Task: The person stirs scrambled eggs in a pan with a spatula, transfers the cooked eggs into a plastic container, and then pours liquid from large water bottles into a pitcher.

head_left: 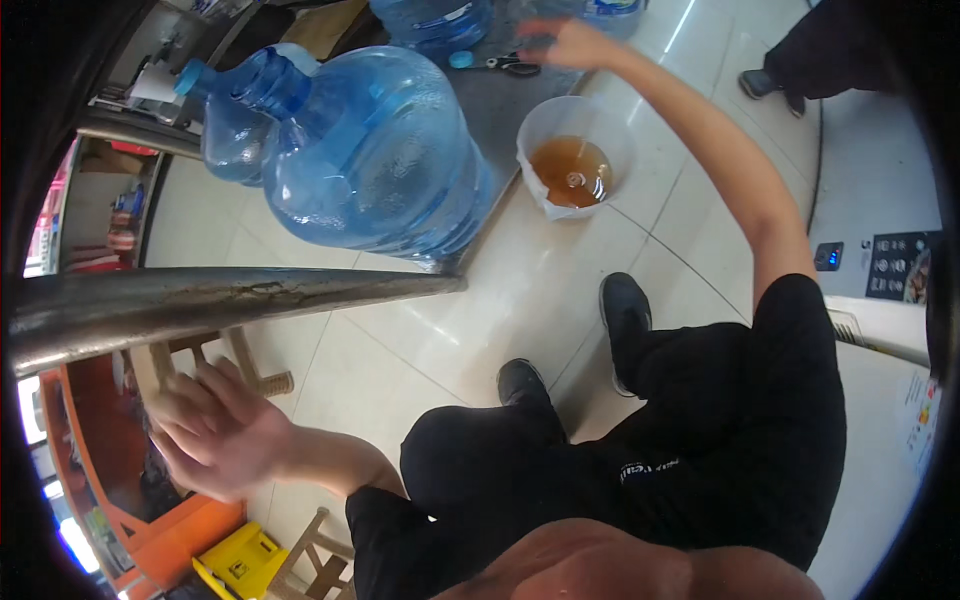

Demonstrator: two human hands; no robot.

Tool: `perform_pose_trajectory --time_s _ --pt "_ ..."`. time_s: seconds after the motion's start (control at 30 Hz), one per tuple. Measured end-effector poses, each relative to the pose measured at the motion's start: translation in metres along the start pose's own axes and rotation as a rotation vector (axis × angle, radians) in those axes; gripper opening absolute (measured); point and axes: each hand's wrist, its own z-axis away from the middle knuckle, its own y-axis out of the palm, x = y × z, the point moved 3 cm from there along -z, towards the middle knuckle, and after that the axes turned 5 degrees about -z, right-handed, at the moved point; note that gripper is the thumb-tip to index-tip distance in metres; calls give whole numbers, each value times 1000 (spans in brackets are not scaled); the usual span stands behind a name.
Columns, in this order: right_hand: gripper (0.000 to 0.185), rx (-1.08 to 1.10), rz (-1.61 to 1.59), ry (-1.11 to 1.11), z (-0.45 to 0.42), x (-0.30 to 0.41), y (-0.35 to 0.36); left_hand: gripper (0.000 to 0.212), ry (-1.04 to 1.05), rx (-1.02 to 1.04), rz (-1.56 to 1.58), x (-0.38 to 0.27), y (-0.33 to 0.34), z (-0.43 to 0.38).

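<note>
My left hand (pixel 221 435) is raised at the lower left below a metal rail, fingers bent and apart, slightly blurred, with nothing seen in it. My right hand (pixel 562 43) reaches out at the top, over the dark surface's edge, its fingers near the black handles of scissors (pixel 517 64); whether it touches them I cannot tell. Beside the scissors lies a small blue cap (pixel 461 59). A large blue water jug (pixel 375 157) with an uncapped neck stands on the dark surface (pixel 491 101). A whitish plastic bucket (pixel 555 120) holds amber liquid (pixel 574 172).
A capped blue jug (pixel 232 139) is behind the large one, and another jug (pixel 435 22) stands at the top. The metal rail (pixel 225 304) crosses at left. Wooden stools (pixel 322 555) and a yellow plastic item (pixel 240 562) are lower left. Another person's shoe (pixel 757 82) shows upper right.
</note>
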Motion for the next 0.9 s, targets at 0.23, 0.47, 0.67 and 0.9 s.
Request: perform_pose_trajectory --time_s 0.23,0.47,0.67,0.9 --pt "52 505 86 205 94 -62 55 21 -546 1022 -305 92 108 52" --pt "26 645 -75 56 124 -45 49 27 -844 849 -599 218 98 102" --pt "23 785 -156 -38 149 11 68 29 -1019 782 -449 205 112 86" --pt "36 895 -75 -323 166 49 99 22 -1037 662 -615 152 134 54"
